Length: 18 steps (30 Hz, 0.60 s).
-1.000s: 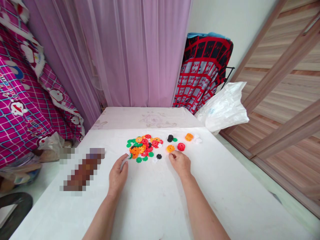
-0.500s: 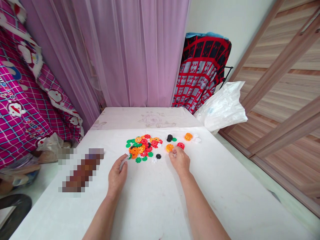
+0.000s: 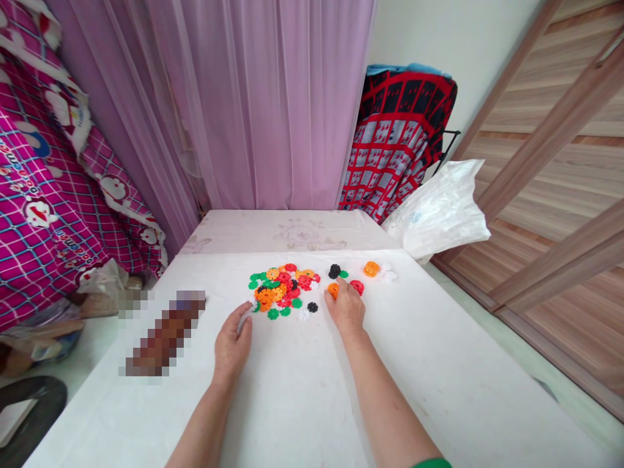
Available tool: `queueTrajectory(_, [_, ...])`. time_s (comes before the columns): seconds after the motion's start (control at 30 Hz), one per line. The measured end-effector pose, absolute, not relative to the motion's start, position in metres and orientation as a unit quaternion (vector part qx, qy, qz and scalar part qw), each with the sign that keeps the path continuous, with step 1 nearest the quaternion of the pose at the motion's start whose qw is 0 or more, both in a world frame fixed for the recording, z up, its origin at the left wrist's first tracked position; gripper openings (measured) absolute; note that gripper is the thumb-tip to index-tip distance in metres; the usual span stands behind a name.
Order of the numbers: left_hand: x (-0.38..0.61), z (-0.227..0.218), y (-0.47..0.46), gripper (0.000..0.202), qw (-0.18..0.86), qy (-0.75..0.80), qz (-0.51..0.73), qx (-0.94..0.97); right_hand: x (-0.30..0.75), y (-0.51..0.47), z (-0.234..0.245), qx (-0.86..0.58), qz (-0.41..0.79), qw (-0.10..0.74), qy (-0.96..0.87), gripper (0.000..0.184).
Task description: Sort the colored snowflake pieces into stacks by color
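A pile of flower-shaped plastic interlocking discs in red, orange, yellow, green, black and white lies mid-table. My left hand rests at the pile's near left edge, thumb and fingers apart, fingertips by a white disc. Right of the pile, my right hand has its thumb and fingers around an orange disc, which they partly cover. Just beyond those fingers lie red discs. Black discs and a green disc sit farther back.
Orange discs and white discs lie at the back right. A white plastic bag leans on the table's right edge. A blurred-out object lies on the left. Purple curtains hang behind.
My right hand has moved slightly left from beside the red discs, and its pinched fingers have spread around the orange disc. The left hand stays by the pile. The view has shifted slightly.
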<state>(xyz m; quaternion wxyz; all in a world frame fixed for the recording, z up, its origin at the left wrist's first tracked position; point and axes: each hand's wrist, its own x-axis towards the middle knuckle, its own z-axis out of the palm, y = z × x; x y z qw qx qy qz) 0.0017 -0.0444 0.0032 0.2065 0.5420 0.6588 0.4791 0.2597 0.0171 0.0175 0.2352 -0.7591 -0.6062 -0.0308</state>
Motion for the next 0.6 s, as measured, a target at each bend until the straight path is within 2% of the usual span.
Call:
queueTrajectory(0.17, [0.002, 0.001, -0.044, 0.036, 0.208, 0.655, 0.482, 0.544, 0.26, 0.017, 0.015, -0.763, -0.039, 0.225, -0.605, 0.039])
queueTrajectory(0.33, [0.002, 0.002, -0.045, 0.036, 0.208, 0.654, 0.485, 0.542, 0.262, 0.013, 0.018, -0.74, -0.057, 0.265, -0.615, 0.041])
queueTrajectory(0.47, [0.003, 0.003, -0.044, 0.036, 0.208, 0.651, 0.486, 0.544, 0.242, 0.008, 0.028, -0.659, -0.079, 0.311, -0.68, 0.03])
queueTrajectory(0.6, [0.002, 0.001, -0.043, 0.035, 0.206, 0.646, 0.498, 0.541, 0.201, 0.012, 0.034, -0.564, -0.004, 0.271, -0.78, 0.022])
